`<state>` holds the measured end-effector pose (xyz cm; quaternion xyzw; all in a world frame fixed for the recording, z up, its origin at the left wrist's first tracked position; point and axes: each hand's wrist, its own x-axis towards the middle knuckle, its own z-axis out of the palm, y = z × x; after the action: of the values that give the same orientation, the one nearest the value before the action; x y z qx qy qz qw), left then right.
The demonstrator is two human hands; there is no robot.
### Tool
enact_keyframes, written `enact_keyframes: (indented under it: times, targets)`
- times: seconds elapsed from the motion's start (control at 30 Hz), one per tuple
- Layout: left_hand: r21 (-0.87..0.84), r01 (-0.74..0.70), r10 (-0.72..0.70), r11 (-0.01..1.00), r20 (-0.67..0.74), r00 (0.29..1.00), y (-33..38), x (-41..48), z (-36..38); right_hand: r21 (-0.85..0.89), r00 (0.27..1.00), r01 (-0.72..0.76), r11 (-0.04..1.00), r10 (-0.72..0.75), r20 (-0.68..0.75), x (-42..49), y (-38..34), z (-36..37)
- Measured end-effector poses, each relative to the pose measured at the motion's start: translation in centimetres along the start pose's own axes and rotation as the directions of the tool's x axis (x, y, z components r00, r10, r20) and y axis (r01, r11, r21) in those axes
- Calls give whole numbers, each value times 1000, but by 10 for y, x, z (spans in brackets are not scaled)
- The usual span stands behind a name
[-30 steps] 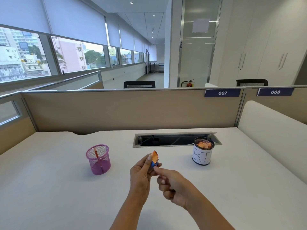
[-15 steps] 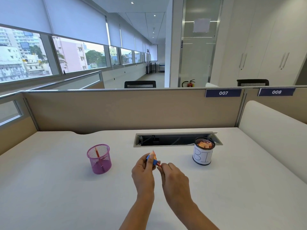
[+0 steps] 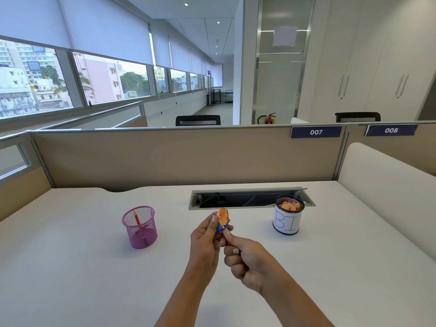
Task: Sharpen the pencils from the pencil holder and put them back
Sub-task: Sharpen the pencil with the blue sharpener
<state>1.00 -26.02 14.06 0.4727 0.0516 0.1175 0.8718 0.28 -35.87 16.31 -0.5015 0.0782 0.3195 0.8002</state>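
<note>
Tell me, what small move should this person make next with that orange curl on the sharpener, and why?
Probably carry it right over the white bin and knock the curl off. It stands tall on the blue sharpener in the left hand, the right hand pinches the pencil, mostly hidden, just below, and the bin already holds similar shavings.

A single head-worn wide-angle view looks forward and slightly down across the white bench (image 3: 70, 267), close above it, facing the beige partition (image 3: 165, 156) and windows (image 3: 99, 79) beyond.
</note>
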Motion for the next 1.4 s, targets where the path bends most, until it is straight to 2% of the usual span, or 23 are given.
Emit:
enact_keyframes:
  times: [0.1,0.17,0.27,0.33,0.37,0.4,0.47,0.53,0.6,0.63,0.67,0.7,0.77,0.83,0.9,0.97,1.03,1.1,1.17,1.2,1.27,1.33,1.4]
  targets:
    - [-101,57,-54,993,27,998,0,-2,0,302,979,-164,939,117,165,2,-3,-3]
    - [-117,68,-66,991,20,998,-2,-2,-2,320,972,-183,929,124,197,4,-3,-5]
    - [-29,21,-22,999,-30,999,-4,0,-5,116,989,-97,989,82,127,3,-4,-7]
    - [43,-22,25,999,-80,997,-5,1,-6,-147,998,47,988,-42,43,4,-4,-7]
    - [80,-44,52,996,-108,993,-6,2,-6,-312,990,135,940,-143,-1,6,-3,-6]
    - [121,-64,81,991,-139,987,-7,2,-6,-481,965,211,851,-261,-39,9,-1,-6]
    - [201,-100,143,974,-212,967,-8,2,-4,-753,856,326,572,-517,-22,15,3,-10]
    - [273,-133,212,953,-285,935,-8,1,-1,-889,715,394,232,-685,139,19,8,-13]
    - [341,-159,279,927,-340,898,-8,-1,2,-935,607,350,-53,-748,270,24,13,-17]
    - [364,-168,304,916,-357,883,-7,-2,3,-942,588,298,-156,-748,309,26,16,-20]
    - [381,-169,316,909,-367,875,-7,-3,5,-939,593,264,-220,-731,338,26,19,-20]
    - [393,-161,317,905,-372,873,-7,-3,6,-929,570,236,-284,-735,369,27,19,-18]
    - [395,-145,297,907,-357,886,-8,-3,7,-912,516,219,-346,-753,409,30,22,-15]
    - [378,-139,268,915,-314,911,-9,-2,5,-937,513,221,-272,-784,349,29,27,-14]
    - [363,-130,235,923,-262,936,-8,-3,5,-971,531,212,-111,-821,210,33,26,-16]
    - [312,-127,197,942,-203,959,-5,-4,5,-967,631,252,41,-765,132,30,23,-14]
    - [254,-113,153,961,-145,977,-2,-4,4,-926,721,290,242,-692,44,22,15,-6]
    - [209,-84,108,974,-104,989,0,-3,3,-810,839,265,523,-540,-73,15,9,-2]
    - [155,-54,65,986,-70,995,2,-1,2,-539,939,212,815,-322,-119,8,3,-1]
    - [120,-40,46,992,-51,998,3,0,1,-375,971,165,912,-217,-100,4,0,0]
    - [18,-4,4,1000,-16,1000,4,1,1,-50,1000,18,999,-19,-23,0,-6,-1]
    - [-107,51,-50,993,5,999,4,0,1,188,992,-115,975,102,77,-1,-9,-1]
    - [-190,97,-95,977,17,995,2,-1,1,298,982,-163,941,126,139,1,-9,-1]
